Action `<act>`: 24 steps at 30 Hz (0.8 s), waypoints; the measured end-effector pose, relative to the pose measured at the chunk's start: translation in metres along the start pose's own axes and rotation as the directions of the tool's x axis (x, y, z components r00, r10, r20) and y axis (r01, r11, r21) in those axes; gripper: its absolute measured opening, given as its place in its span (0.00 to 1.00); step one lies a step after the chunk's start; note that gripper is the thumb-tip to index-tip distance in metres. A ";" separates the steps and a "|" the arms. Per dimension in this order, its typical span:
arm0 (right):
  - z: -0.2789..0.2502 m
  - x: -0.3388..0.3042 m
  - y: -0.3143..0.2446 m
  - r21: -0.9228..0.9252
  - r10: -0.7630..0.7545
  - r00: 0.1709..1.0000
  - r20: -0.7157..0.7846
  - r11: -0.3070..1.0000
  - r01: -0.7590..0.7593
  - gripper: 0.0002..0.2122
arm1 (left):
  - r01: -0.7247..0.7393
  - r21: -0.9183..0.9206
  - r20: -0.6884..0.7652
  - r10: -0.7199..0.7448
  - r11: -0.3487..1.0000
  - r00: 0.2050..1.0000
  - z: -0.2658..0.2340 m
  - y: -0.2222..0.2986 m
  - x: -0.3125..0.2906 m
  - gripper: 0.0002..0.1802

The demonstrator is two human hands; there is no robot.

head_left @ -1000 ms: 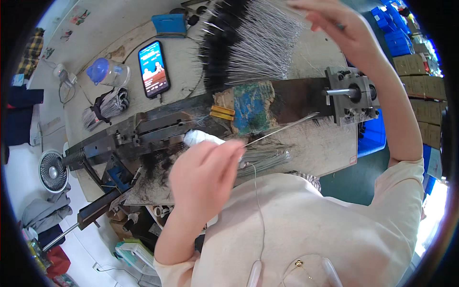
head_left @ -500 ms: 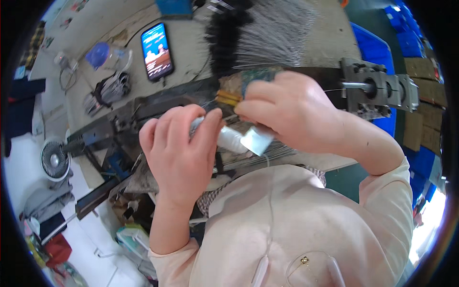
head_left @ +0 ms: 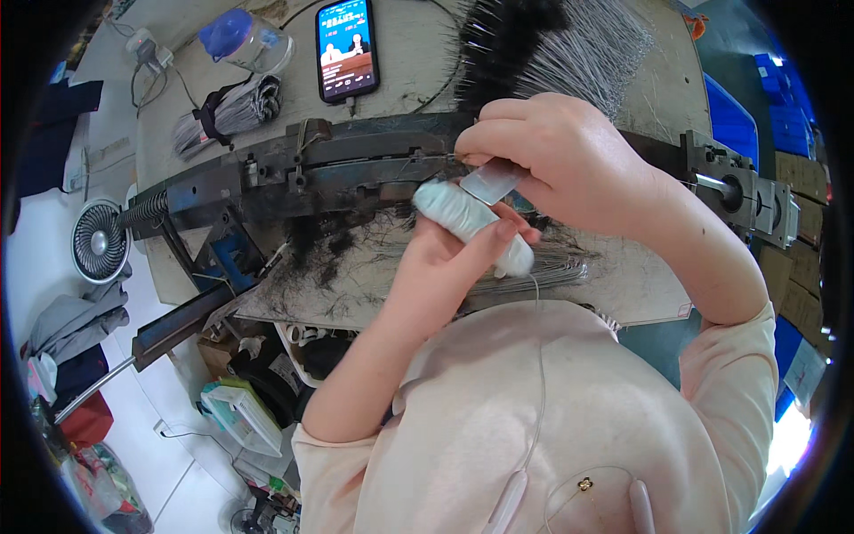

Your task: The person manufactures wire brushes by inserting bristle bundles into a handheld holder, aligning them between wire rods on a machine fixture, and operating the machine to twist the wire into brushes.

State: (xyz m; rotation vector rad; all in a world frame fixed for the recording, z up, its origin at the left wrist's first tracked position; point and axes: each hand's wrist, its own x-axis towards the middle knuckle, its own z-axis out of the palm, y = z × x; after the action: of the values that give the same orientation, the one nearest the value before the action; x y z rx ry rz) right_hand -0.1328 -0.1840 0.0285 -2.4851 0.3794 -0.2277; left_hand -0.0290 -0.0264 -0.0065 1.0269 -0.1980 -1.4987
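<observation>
In my left hand [head_left: 454,267] lies a white, plastic-wrapped roll [head_left: 463,218], tilted down to the right, with thumb and fingers closed around its lower half. My right hand [head_left: 569,165] is curled just above it, over the long dark metal rail [head_left: 365,151]. From under its fingers sticks a flat, shiny metal plate [head_left: 492,182], its edge close to the roll. The right fingertips are at the rail beside thin wires; what they pinch there is too small to tell.
Behind my hands lie black bristles [head_left: 503,53] and a bundle of thin grey wires [head_left: 587,53]. A phone [head_left: 347,53], a lidded cup [head_left: 245,40] and a tied wire bundle [head_left: 227,116] are at the back left. A metal clamp block [head_left: 738,191] stands right, a fan [head_left: 100,240] left.
My left hand has turned over and moved right and nearer my body, so the white roll now shows along its length. The metal plate has risen toward the rail. The whole view has shifted.
</observation>
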 end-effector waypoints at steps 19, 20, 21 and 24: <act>0.016 -0.047 0.008 -0.046 0.015 0.985 0.172 0.999 -0.008 0.22 | -0.156 0.311 -0.602 0.321 0.938 0.731 -0.182 0.025 -0.080 0.19; 0.019 -0.046 0.010 -0.059 0.033 0.986 0.163 0.998 -0.023 0.22 | -0.210 0.255 -0.576 0.322 0.944 0.751 -0.189 0.022 -0.082 0.17; 0.022 -0.046 0.013 -0.105 0.052 0.991 0.121 0.994 -0.039 0.22 | -0.259 0.194 -0.548 0.323 0.946 0.771 -0.191 0.021 -0.082 0.16; 0.031 -0.048 0.019 -0.181 0.113 0.992 0.063 0.978 -0.100 0.23 | -0.220 0.178 -0.590 0.283 0.959 0.756 -0.179 0.023 -0.085 0.14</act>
State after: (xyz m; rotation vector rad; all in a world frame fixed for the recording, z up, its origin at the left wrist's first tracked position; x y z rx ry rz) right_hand -0.1743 -0.1664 -0.0111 -2.6298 0.5204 -0.0610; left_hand 0.0977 0.1193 -0.0565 1.4541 0.0569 -0.8536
